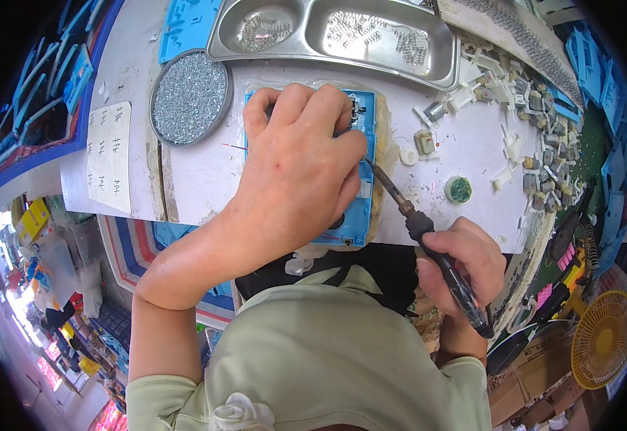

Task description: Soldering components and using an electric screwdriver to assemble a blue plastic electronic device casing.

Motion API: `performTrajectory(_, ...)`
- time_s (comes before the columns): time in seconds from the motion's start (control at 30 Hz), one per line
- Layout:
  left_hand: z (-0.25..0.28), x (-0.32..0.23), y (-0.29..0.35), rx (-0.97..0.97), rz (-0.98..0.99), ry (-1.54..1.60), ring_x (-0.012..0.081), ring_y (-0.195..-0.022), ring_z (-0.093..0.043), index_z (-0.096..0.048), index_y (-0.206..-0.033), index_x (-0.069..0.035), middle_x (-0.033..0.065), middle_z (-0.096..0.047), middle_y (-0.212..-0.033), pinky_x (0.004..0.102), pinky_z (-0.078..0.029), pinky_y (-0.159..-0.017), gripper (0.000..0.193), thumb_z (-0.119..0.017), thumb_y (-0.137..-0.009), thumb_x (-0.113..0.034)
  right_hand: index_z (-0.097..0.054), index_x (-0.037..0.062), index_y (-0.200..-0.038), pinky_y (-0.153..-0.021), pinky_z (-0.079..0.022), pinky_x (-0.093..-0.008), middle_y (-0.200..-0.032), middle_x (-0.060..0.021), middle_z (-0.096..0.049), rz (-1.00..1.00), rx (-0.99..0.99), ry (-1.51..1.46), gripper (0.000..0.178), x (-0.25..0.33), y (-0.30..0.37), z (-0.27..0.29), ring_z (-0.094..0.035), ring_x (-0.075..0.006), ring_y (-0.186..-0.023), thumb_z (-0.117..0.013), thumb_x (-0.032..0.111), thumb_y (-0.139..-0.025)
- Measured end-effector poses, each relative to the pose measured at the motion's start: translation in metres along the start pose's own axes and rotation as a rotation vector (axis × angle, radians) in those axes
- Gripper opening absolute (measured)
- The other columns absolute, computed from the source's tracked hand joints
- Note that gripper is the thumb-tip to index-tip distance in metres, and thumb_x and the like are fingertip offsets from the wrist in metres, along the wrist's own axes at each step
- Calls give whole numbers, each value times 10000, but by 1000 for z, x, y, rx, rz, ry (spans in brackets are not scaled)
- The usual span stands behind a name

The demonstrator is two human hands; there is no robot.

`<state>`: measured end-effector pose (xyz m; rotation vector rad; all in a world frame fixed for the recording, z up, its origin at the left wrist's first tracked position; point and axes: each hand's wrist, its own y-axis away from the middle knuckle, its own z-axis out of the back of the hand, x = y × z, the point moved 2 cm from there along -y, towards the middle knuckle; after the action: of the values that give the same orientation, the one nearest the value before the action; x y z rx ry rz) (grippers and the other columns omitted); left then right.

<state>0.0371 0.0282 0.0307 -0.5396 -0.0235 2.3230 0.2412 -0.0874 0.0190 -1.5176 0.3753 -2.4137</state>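
Note:
A blue plastic casing [360, 224] with small parts inside lies on the table in front of me. My left hand [292, 161] covers most of it, fingers bent and closed on it; what lies under the palm is hidden. In my right hand [475, 262] is a soldering iron [439, 251], gripped by its black handle. Its thin tip points left and reaches the casing's right part, close to my left thumb and forefinger. A thin red wire [234, 146] sticks out left of my left hand.
A round dish [156, 122] of small screws stands left; a metal tray [295, 52] of springs lies behind. Small motors with white fittings [536, 108] are heaped at the right. Nearer are a green round tub [458, 189], a loose motor [424, 141] and a yellow fan [604, 337].

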Motion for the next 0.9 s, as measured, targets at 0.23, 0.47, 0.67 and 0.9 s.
performTrajectory(0.23, 1, -1, -2, 21, 3, -18, 288, -988, -503, -668, -825, -97, 70, -512, -1006, 462, -330, -936, 147, -753, -706, -82, -699, 39, -1049, -479, -393, -326, -658, -50, -592, 1, 10, 3, 306, 0, -1, -1, -513, -211, -517, -801, 40, -761)
performTrajectory(0.47, 0, -1, -2, 22, 7, -33, 287, -989, -500, -650, -810, -91, 70, -509, -1006, 471, -331, -930, 138, -745, -711, -90, -704, 47, -1038, -478, -394, -327, -646, -45, -572, 8, 10, 19, 310, -1, -2, -2, -511, -211, -517, -803, 30, -745)
performTrajectory(0.67, -1, -2, -3, 15, 4, -54, 287, -988, -504, -644, -820, -83, 70, -512, -1006, 479, -337, -925, 140, -742, -721, -88, -711, 48, -1020, -473, -379, -316, -624, -31, -538, 98, 27, 86, 314, -3, -4, -4, -502, -204, -514, -793, -6, -722)
performTrajectory(0.9, -1, -3, -3, 19, 6, -57, 288, -990, -511, -644, -822, -83, 70, -518, -1013, 484, -337, -930, 136, -744, -730, -82, -704, 35, -1026, -477, -381, -317, -623, -46, -551, 94, -29, 78, 283, -3, -2, 6, -497, -211, -509, -786, 21, -756)
